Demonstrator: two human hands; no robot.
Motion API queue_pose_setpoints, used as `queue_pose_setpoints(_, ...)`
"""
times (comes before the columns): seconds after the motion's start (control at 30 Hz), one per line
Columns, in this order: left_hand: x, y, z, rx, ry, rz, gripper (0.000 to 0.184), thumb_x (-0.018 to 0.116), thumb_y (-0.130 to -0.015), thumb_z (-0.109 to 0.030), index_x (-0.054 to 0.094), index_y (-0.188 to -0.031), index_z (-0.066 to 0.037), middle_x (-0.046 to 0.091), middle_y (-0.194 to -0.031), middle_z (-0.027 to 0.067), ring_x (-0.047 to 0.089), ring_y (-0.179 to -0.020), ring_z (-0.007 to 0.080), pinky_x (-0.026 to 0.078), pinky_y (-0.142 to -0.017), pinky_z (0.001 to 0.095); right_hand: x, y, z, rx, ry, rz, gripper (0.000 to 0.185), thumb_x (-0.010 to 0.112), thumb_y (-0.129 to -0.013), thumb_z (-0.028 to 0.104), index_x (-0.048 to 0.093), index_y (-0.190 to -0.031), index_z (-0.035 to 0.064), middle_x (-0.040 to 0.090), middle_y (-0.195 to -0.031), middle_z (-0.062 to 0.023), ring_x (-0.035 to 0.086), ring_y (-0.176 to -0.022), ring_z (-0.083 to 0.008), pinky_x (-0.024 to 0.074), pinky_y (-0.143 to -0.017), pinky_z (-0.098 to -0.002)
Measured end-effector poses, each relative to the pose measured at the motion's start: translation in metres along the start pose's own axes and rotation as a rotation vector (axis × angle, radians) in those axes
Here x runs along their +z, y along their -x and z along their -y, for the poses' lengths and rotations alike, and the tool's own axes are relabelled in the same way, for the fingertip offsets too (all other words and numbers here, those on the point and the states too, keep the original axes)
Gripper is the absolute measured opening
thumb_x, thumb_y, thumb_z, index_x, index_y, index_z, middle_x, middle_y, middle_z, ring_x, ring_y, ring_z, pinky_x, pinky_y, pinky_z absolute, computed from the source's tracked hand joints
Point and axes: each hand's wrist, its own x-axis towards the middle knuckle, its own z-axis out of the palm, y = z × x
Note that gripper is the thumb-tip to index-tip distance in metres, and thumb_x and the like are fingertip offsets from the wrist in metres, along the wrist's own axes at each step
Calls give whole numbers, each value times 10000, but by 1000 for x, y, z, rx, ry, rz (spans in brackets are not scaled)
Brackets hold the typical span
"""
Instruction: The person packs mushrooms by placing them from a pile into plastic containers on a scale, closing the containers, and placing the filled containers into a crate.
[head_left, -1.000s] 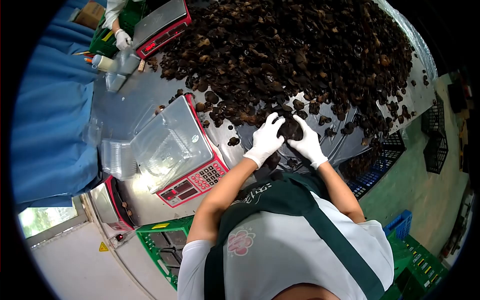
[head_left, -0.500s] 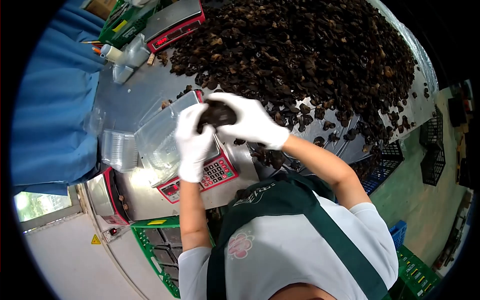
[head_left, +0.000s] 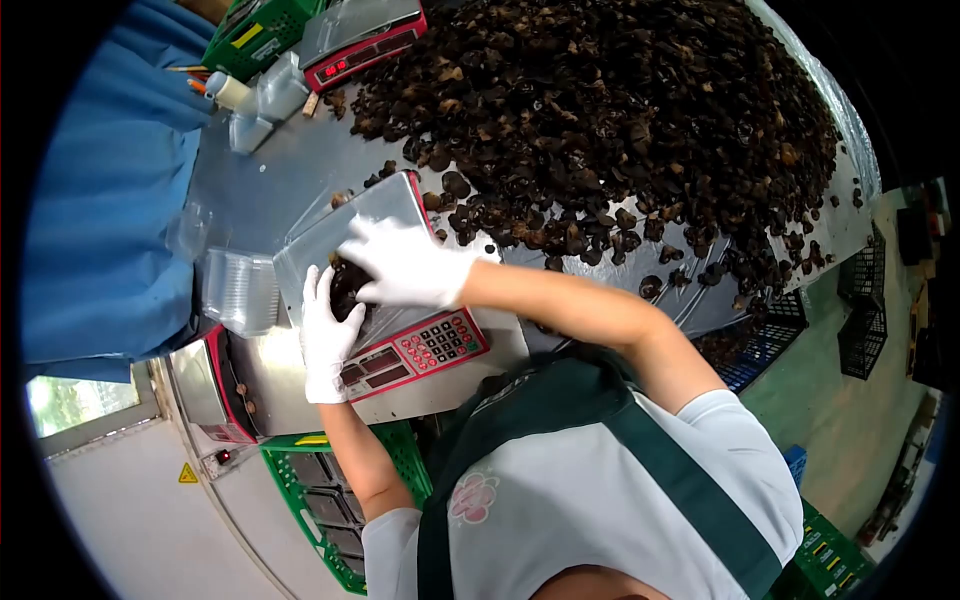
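Dark wood ear mushrooms [head_left: 347, 288] lie in a small heap on the plate of a red-framed weighing scale [head_left: 440, 345], between my two hands. My left hand [head_left: 328, 335], in a white glove, is at the heap's near left side with fingers and thumb apart. Over the heap's right side is my right hand [head_left: 410, 265], also white-gloved, its fingers spread and slightly blurred. The two hands partly hide the heap, so I cannot tell whether a clear tray lies under it.
A large pile of wood ear mushrooms [head_left: 600, 120] covers the far side of the table. Stacked clear plastic trays [head_left: 240, 290] stand left of the scale. Another scale [head_left: 365, 50] and a green crate [head_left: 255, 40] are at the back left. A green crate [head_left: 310, 500] stands below.
Both hands have moved down and left onto the scale plate. The dark mushrooms held between them are now low on the plate, and the fingers have spread apart.
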Motion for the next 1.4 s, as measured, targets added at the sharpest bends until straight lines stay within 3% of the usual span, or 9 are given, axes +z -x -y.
queue_pose_setpoints(0.17, -18, 17, -66, 120, 238, -367, 429, 696, -803, -85, 580, -1214, -50, 508, -1334, 148, 483, -1242, 291, 379, -1045, 383, -69, 80, -85, 357, 241, -106, 553, 711, -767, 347, 571, -1241, 98, 520, -1299, -135, 548, -1107, -342, 504, -898, -409)
queue_pose_setpoints(0.3, 50, 37, -124, 157, 703, 169, 480, 741, -754, -104, 604, -1214, -123, 533, -1320, 95, 584, -1061, 165, 511, -847, 303, -64, 172, -158, 631, 513, -12, 592, 773, -720, 340, 574, -1229, 112, 433, -1367, -183, 497, -1155, -383, 501, -904, -451)
queue_pose_setpoints(0.4, 108, 46, -162, 504, 302, 342, 673, 706, -755, -386, 479, -1340, -141, 456, -1374, 147, 568, -1108, 344, 502, -893, 408, -48, 222, -169, 490, 510, -72, 408, 756, -742, 252, 640, -1117, 140, 426, -1390, -180, 487, -1162, -383, 489, -928, -423)
queue_pose_setpoints(0.57, 156, 60, -192, 785, 38, 511, 738, 717, -761, -345, 400, -1405, -172, 372, -1440, 119, 604, -943, 256, 563, -685, 352, -41, 268, -165, 531, 332, -398, 212, 689, -742, 98, 673, -954, 104, 640, -1160, -58, 575, -1008, -261, 495, -860, -345)
queue_pose_setpoints(0.83, 179, 56, -201, 913, 33, 516, 388, 674, -770, -199, 537, -1123, -112, 540, -1042, 82, 625, -869, 235, 547, -621, 364, -48, 286, -142, 710, 569, -387, 323, 726, -762, 184, 657, -1067, 107, 665, -1086, -35, 572, -976, -236, 509, -822, -329)
queue_pose_setpoints(1.03, 128, 9, -186, 254, 725, 304, 337, 711, -778, -168, 621, -1098, -111, 633, -912, 16, 576, -612, 81, 504, -575, 237, -58, 286, -163, 768, 166, -580, 256, 708, -753, 107, 705, -1010, 99, 676, -885, -108, 641, -782, -233, 513, -756, -307)
queue_pose_setpoints(1.13, 112, -11, -161, -95, 1306, 442, 298, 641, -861, -123, 596, -1140, -27, 631, -961, 35, 605, -718, 98, 493, -573, 182, -66, 264, -152, 843, -124, -620, 280, 711, -768, 142, 704, -1045, 101, 691, -949, -105, 657, -836, -184, 503, -798, -277)
queue_pose_setpoints(1.27, 108, -8, -161, -264, 1799, 617, 392, 463, -918, -173, 489, -1283, -33, 555, -1252, 149, 551, -1162, 287, 479, -933, 443, -64, 219, -121, 785, -498, -578, 276, 696, -769, 137, 706, -1042, 96, 694, -959, -108, 658, -849, -176, 506, -802, -280)
queue_pose_setpoints(1.4, 136, -8, -178, -708, 2297, 715, 361, 453, -937, -318, 558, -1189, -82, 613, -1173, 99, 565, -1108, 264, 476, -917, 486, -56, 163, -67, 294, -95, -334, 347, 763, -727, 142, 683, -1060, 87, 672, -1086, -125, 635, -951, -247, 507, -853, -321)
